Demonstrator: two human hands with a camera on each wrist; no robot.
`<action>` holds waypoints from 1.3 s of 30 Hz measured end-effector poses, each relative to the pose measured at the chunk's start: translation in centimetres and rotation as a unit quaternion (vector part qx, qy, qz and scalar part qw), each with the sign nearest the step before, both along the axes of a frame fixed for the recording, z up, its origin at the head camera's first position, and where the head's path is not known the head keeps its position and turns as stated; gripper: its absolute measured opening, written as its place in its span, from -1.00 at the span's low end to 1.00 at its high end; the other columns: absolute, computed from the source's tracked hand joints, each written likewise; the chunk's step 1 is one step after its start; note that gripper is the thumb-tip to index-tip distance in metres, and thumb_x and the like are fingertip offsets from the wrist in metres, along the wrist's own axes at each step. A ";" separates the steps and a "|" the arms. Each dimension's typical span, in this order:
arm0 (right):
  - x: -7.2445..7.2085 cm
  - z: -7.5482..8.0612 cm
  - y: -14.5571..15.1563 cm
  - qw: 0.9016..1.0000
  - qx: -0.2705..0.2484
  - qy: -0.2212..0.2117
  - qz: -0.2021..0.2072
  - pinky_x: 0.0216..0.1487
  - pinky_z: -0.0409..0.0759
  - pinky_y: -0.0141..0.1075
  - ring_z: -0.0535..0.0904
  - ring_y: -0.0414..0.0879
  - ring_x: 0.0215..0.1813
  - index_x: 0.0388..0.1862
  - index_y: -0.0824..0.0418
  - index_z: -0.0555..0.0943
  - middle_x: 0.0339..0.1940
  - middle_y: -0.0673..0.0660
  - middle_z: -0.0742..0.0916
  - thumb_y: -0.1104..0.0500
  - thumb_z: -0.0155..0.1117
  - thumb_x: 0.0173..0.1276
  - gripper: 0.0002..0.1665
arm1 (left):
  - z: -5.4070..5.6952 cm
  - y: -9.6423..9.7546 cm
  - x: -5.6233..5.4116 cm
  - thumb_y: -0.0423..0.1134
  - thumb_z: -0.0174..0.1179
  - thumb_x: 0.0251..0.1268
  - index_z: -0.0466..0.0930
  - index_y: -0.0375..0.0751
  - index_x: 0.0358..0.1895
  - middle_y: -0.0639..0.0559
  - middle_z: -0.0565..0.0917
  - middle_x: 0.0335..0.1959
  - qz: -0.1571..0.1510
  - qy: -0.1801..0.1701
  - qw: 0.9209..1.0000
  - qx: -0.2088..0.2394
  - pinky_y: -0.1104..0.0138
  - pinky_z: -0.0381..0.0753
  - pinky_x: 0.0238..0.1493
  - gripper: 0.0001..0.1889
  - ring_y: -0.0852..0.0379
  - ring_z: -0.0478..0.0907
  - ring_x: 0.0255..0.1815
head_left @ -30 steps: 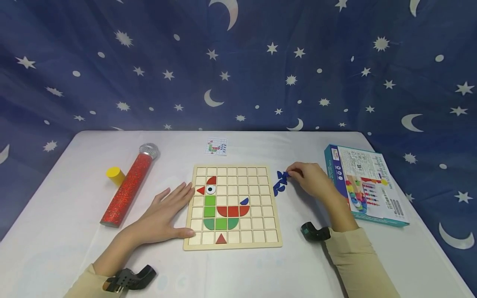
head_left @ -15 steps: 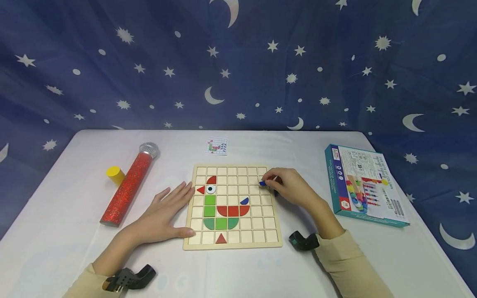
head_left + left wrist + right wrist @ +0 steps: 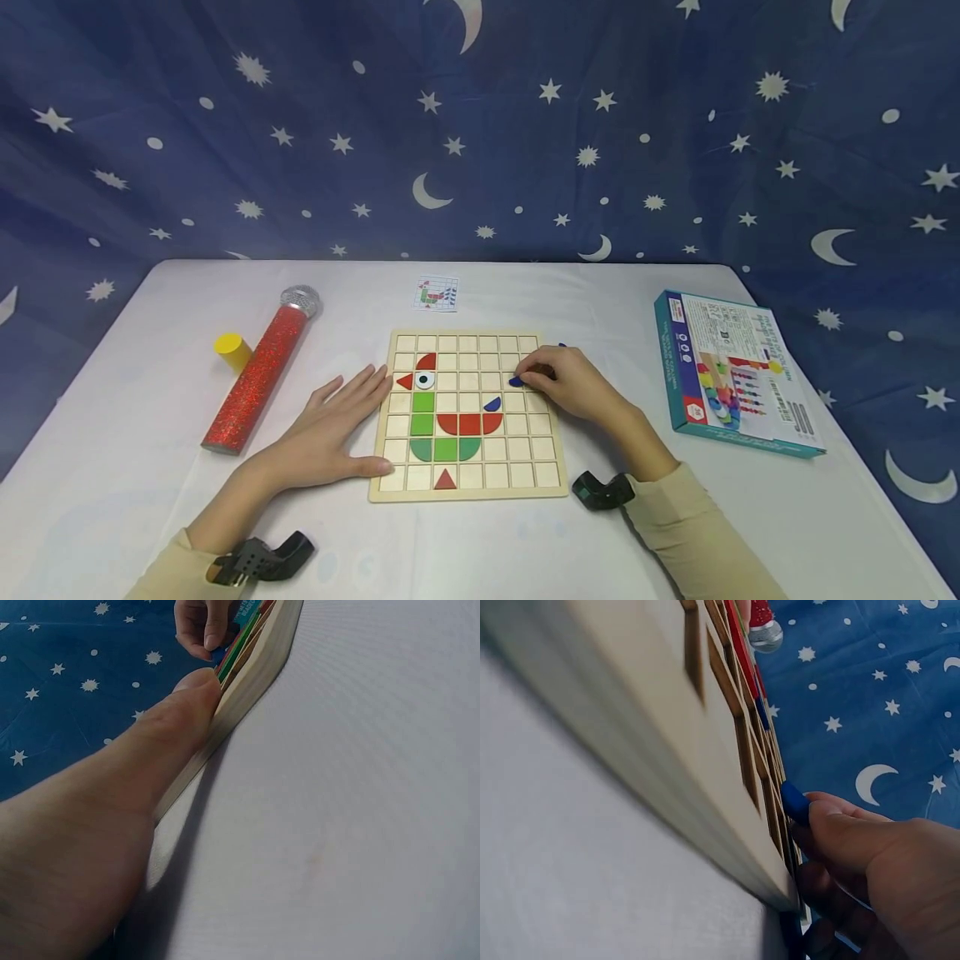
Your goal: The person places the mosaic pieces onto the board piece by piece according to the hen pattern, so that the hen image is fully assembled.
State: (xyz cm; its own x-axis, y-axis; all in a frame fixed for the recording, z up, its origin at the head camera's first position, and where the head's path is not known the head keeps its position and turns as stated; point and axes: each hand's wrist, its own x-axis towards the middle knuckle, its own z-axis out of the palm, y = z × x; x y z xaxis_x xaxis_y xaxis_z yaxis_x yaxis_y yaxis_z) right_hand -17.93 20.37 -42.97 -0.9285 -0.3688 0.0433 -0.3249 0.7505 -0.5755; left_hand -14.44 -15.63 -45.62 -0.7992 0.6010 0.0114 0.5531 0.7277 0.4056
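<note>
A square wooden grid board lies on the white table, with red, green and blue pieces set in some cells. My left hand rests along its left edge, fingers straight, thumb at the lower left corner. Over the board's right side, my right hand pinches a small blue puzzle piece between thumb and fingertips. The right wrist view shows that blue puzzle piece close above the grid. A blue half-round piece sits above the red row. My right hand hides most of the loose blue pieces beside the board.
Behind the board lies a small printed pattern card. To the left are a red glittery toy microphone and a yellow cylinder. A teal-edged box lies at the right. A starry blue cloth hangs behind the table.
My right hand has taken a blue puzzle piece from the loose pile and moved it left and slightly nearer, over the board's right columns. My left hand has stayed in place.
</note>
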 end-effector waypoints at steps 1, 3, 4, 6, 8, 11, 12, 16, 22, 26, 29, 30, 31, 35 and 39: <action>0.0 -0.1 0.0 1.000 0.001 0.004 0.003 -0.13 0.57 -0.30 0.54 -0.23 -0.23 -0.23 0.05 0.70 -0.24 -0.06 0.72 0.14 0.26 0.32 -0.90 | 0.0 0.0 0.0 0.52 0.12 -0.08 0.00 -0.14 0.51 0.00 -0.03 0.56 0.000 0.000 1.000 0.000 -0.07 -0.22 0.47 0.15 -0.05 -0.16 0.58; 0.0 -0.1 -0.1 1.000 0.004 0.012 0.007 -0.13 0.57 -0.31 0.55 -0.24 -0.23 -0.23 0.04 0.69 -0.25 -0.07 0.72 0.15 0.26 0.32 -0.90 | 0.0 0.0 0.0 0.52 0.12 -0.08 0.00 -0.14 0.51 0.00 -0.02 0.56 0.000 0.001 1.000 0.000 -0.06 -0.22 0.47 0.15 -0.05 -0.16 0.58; 0.0 -0.2 -0.2 1.000 0.006 0.015 0.008 -0.13 0.57 -0.31 0.55 -0.24 -0.23 -0.23 0.03 0.69 -0.25 -0.07 0.71 0.15 0.26 0.32 -0.90 | 0.0 0.0 0.0 0.52 0.12 -0.08 0.00 -0.14 0.51 0.00 -0.02 0.56 0.000 0.000 1.000 0.000 -0.06 -0.22 0.47 0.15 -0.05 -0.16 0.58; 0.1 -0.2 -0.2 1.000 0.011 0.023 0.012 -0.14 0.57 -0.32 0.54 -0.25 -0.24 -0.24 0.02 0.69 -0.26 -0.08 0.70 0.16 0.26 0.32 -0.91 | 0.1 0.0 0.0 0.52 0.12 -0.08 0.00 -0.13 0.51 0.00 -0.02 0.56 0.000 0.001 1.000 0.000 -0.06 -0.22 0.47 0.15 -0.05 -0.16 0.58; 0.1 -0.2 -0.3 0.999 0.018 0.031 0.016 -0.15 0.57 -0.32 0.53 -0.25 -0.24 -0.25 0.02 0.69 -0.27 -0.08 0.68 0.16 0.27 0.32 -0.91 | 0.1 0.0 0.0 0.52 0.11 -0.08 -0.01 -0.13 0.51 0.00 -0.02 0.56 0.000 0.001 1.000 -0.001 -0.06 -0.22 0.47 0.15 -0.05 -0.16 0.58; 0.2 -0.2 -0.4 0.999 0.024 0.038 0.022 -0.13 0.57 -0.32 0.52 -0.25 -0.23 -0.25 0.02 0.68 -0.26 -0.08 0.66 0.17 0.28 0.31 -0.92 | 0.1 0.0 0.0 0.52 0.11 -0.07 -0.01 -0.13 0.51 0.01 -0.03 0.56 0.000 0.001 1.000 -0.001 -0.06 -0.21 0.47 0.14 -0.05 -0.16 0.58; 0.2 -0.2 -0.4 0.999 0.027 0.040 0.023 -0.13 0.57 -0.31 0.52 -0.25 -0.22 -0.24 0.02 0.68 -0.25 -0.07 0.66 0.16 0.29 0.30 -0.92 | 0.1 0.0 0.0 0.51 0.12 -0.07 -0.01 -0.13 0.51 0.00 -0.03 0.56 0.000 0.001 1.000 -0.001 -0.07 -0.21 0.47 0.14 -0.05 -0.16 0.58; 0.3 -0.2 -0.5 0.998 0.034 0.038 0.020 -0.11 0.56 -0.30 0.53 -0.24 -0.20 -0.22 0.02 0.69 -0.22 -0.07 0.65 0.12 0.31 0.29 -0.89 | 0.2 0.0 0.0 0.51 0.12 -0.07 -0.01 -0.13 0.51 0.00 -0.02 0.56 0.000 0.002 1.000 0.001 -0.06 -0.21 0.47 0.14 -0.05 -0.16 0.58; 0.3 -0.3 -0.7 0.999 0.037 0.026 0.009 -0.11 0.55 -0.31 0.54 -0.24 -0.17 -0.22 0.01 0.72 -0.20 -0.09 0.64 0.04 0.36 0.24 -0.85 | 0.1 0.0 0.0 0.51 0.13 -0.07 0.00 -0.13 0.51 0.01 -0.02 0.56 0.001 0.004 1.000 0.004 -0.06 -0.21 0.46 0.14 -0.04 -0.15 0.58; 0.3 -0.3 -0.8 0.999 0.035 0.029 0.004 -0.13 0.54 -0.31 0.53 -0.23 -0.19 -0.24 0.00 0.72 -0.20 -0.09 0.63 0.03 0.36 0.23 -0.86 | 0.1 0.0 0.0 0.50 0.13 -0.07 0.00 -0.13 0.51 0.01 -0.01 0.56 0.001 0.003 1.000 0.006 -0.06 -0.20 0.46 0.14 -0.04 -0.15 0.58; 0.4 -0.3 -0.8 0.999 0.034 0.031 0.002 -0.14 0.53 -0.31 0.51 -0.23 -0.22 -0.25 0.00 0.71 -0.20 -0.09 0.63 0.03 0.37 0.23 -0.86 | 0.1 0.0 0.0 0.50 0.14 -0.07 0.01 -0.13 0.51 0.00 0.00 0.56 -0.001 0.007 1.000 0.008 -0.07 -0.19 0.45 0.14 -0.05 -0.13 0.57; 0.4 -0.3 -0.8 0.999 0.034 0.031 0.001 -0.15 0.53 -0.32 0.51 -0.23 -0.22 -0.26 -0.01 0.71 -0.21 -0.10 0.63 0.02 0.37 0.23 -0.87 | 0.1 0.0 0.0 0.50 0.14 -0.07 0.01 -0.13 0.50 0.00 0.00 0.56 -0.001 0.008 1.000 0.010 -0.07 -0.19 0.45 0.14 -0.05 -0.13 0.57; 0.4 -0.3 -0.8 0.999 0.035 0.032 0.001 -0.14 0.53 -0.32 0.51 -0.23 -0.22 -0.26 -0.01 0.71 -0.21 -0.10 0.63 0.03 0.36 0.23 -0.87 | 0.0 0.0 0.0 0.49 0.14 -0.07 0.01 -0.13 0.51 -0.01 0.01 0.55 -0.001 0.009 1.000 0.010 -0.07 -0.18 0.45 0.14 -0.05 -0.13 0.57; 0.4 -0.4 -0.8 0.999 0.038 0.039 0.000 -0.14 0.53 -0.32 0.51 -0.25 -0.22 -0.27 -0.05 0.71 -0.21 -0.12 0.62 0.04 0.33 0.27 -0.91 | 0.1 0.0 -0.1 0.50 0.15 -0.08 0.00 -0.12 0.51 -0.01 0.00 0.56 -0.002 0.008 1.000 0.008 -0.07 -0.18 0.44 0.14 -0.05 -0.14 0.57; 0.3 -0.4 -0.8 0.998 0.037 0.042 -0.001 -0.14 0.52 -0.31 0.50 -0.26 -0.22 -0.29 -0.07 0.72 -0.24 -0.13 0.61 0.05 0.30 0.30 -0.92 | 0.2 0.0 -0.1 0.52 0.13 -0.10 -0.02 -0.11 0.51 0.03 -0.03 0.56 0.001 0.001 1.000 0.001 -0.05 -0.21 0.46 0.16 -0.02 -0.17 0.58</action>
State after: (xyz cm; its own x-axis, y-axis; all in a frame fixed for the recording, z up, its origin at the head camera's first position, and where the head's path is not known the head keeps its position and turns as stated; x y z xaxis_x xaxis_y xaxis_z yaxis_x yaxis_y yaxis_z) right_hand -17.61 19.57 -43.38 -0.9238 -0.3711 0.0944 -0.3677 0.7909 -0.4891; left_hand -14.51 -15.65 -45.43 -0.8008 0.5987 0.0149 0.5519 0.7281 0.4065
